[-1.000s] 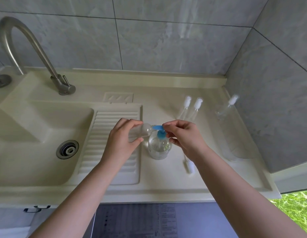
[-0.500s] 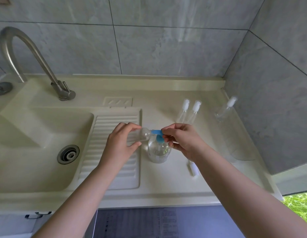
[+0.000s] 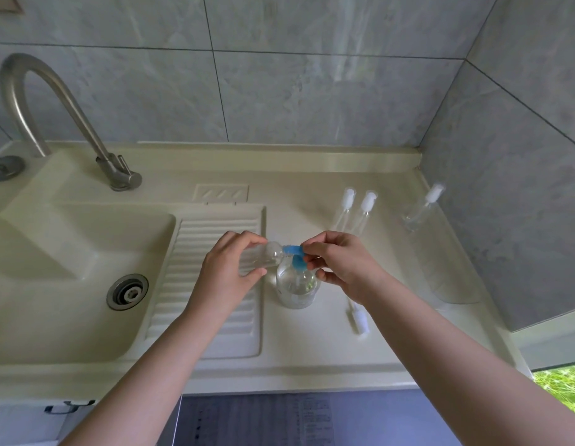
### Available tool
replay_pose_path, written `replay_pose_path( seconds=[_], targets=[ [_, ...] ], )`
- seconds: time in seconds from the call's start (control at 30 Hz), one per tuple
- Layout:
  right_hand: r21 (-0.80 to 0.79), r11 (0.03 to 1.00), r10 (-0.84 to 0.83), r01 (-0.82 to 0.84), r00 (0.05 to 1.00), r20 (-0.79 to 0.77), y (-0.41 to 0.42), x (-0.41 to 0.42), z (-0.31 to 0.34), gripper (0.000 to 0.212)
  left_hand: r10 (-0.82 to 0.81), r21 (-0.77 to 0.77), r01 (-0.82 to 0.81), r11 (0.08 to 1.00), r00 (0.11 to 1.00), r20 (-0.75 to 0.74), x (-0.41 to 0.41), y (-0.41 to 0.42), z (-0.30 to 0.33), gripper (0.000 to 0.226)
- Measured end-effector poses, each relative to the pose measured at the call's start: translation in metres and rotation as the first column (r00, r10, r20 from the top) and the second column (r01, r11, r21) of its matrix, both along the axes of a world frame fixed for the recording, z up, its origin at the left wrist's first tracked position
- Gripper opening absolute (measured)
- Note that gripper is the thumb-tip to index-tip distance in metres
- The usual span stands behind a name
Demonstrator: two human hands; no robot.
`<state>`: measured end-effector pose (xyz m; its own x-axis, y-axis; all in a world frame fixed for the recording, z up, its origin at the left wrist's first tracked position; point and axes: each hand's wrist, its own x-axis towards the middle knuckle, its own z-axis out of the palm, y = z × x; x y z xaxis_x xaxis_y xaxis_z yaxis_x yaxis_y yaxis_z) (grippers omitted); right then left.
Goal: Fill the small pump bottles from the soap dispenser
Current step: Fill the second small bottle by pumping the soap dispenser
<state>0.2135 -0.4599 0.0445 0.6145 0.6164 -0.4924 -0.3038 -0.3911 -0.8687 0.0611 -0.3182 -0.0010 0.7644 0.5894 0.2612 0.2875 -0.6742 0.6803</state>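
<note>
A clear soap dispenser (image 3: 297, 284) with a blue pump head (image 3: 294, 251) stands on the cream counter beside the drainboard. My left hand (image 3: 229, 268) holds a small clear bottle (image 3: 263, 255) tilted sideways, its open mouth against the blue spout. My right hand (image 3: 340, 263) pinches the blue pump head from the right. Two small pump bottles (image 3: 355, 209) with white tops stand behind, and a third (image 3: 419, 209) stands near the right wall. A loose white pump top with its tube (image 3: 358, 320) lies on the counter under my right forearm.
A sink basin (image 3: 70, 252) with a metal drain (image 3: 127, 291) lies to the left, and a curved steel tap (image 3: 54, 111) rises behind it. The ribbed drainboard (image 3: 212, 304) sits under my left hand. Grey tiled walls close the back and right.
The camera has tilted slightly, so the scene sits lower in the frame. Both hands stay at the dispenser with the small bottle at the spout.
</note>
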Motion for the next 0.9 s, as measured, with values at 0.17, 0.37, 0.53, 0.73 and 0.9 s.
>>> replay_pose_path(
  seconds=[0.17,0.37,0.53,0.73,0.9],
  targets=[
    [-0.003,1.0,-0.005,0.005,1.0,-0.017,0.003,-0.002,-0.005,0.003,-0.004,0.003,0.004,1.0,1.0,-0.022,-0.001,0.002,0.001,0.047],
    [0.025,1.0,0.009,-0.009,1.0,-0.004,0.002,-0.005,-0.003,0.004,-0.004,0.036,0.006,0.999,0.999,-0.053,-0.001,0.007,0.0,0.047],
    [0.102,0.995,-0.018,0.021,0.999,-0.032,0.002,-0.002,-0.006,0.01,-0.067,0.145,0.075,0.987,0.996,-0.062,0.006,0.009,0.008,0.049],
    [0.119,0.992,-0.034,0.049,0.992,-0.123,0.005,-0.003,-0.015,0.007,-0.024,0.084,0.034,0.996,0.994,-0.111,-0.003,0.002,0.006,0.047],
    [0.139,0.989,-0.02,0.042,0.988,-0.155,0.004,0.002,-0.017,0.006,0.015,0.058,-0.008,0.998,0.992,-0.123,-0.001,-0.002,0.007,0.045]
  ],
)
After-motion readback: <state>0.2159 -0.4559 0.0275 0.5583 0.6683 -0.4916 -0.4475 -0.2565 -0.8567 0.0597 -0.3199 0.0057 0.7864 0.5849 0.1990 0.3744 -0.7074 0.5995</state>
